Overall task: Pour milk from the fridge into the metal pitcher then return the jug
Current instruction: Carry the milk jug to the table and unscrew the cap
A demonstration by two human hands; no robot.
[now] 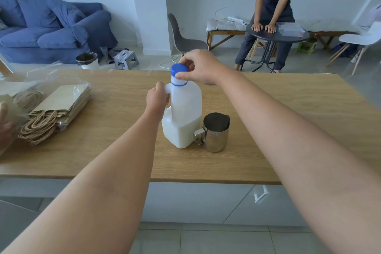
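Table [288, 121]: wide wooden top, open room to your right; near edge close below the jug.
Paper bags [59, 109]: stacked far left.
Milk jug [183, 113]: centre, upright, about a third full; probably light, smooth plastic.
Metal pitcher [216, 133]: rigid, touching the jug's right.
Left hand [157, 97]: fingers wrapped round the jug handle, your best hold.
Right hand [198, 68]: fingertips pinching the blue cap [179, 69].
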